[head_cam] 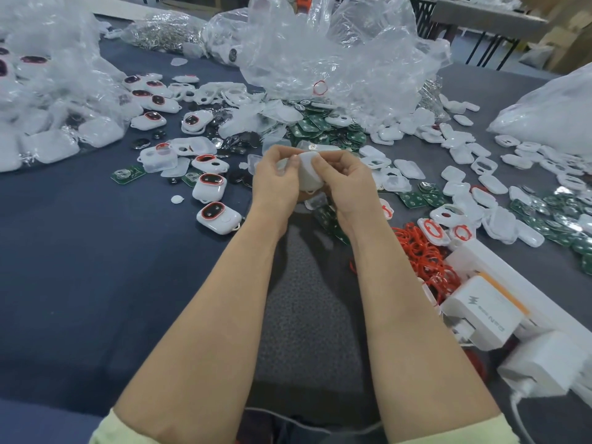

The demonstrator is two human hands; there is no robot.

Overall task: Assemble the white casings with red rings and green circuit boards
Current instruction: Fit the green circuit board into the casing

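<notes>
Both hands meet over the table's middle around one white casing (307, 173). My left hand (277, 181) grips its left side, with the thumb on its top edge. My right hand (349, 184) holds the right side with curled fingers. The casing's inside is hidden by the fingers. A heap of red rings (423, 251) lies right of my right forearm. Green circuit boards (323, 129) are piled just beyond my hands, with more green circuit boards at the right edge (557, 216). Finished casings with red rings (218, 215) lie to the left.
Large clear plastic bags (336, 49) stand behind, with another at the left (48, 100). Loose white casing halves (464, 155) cover the right side. A white power strip with plugged adapters (499, 312) sits at the near right. Dark cloth (80, 267) covers the near left of the table.
</notes>
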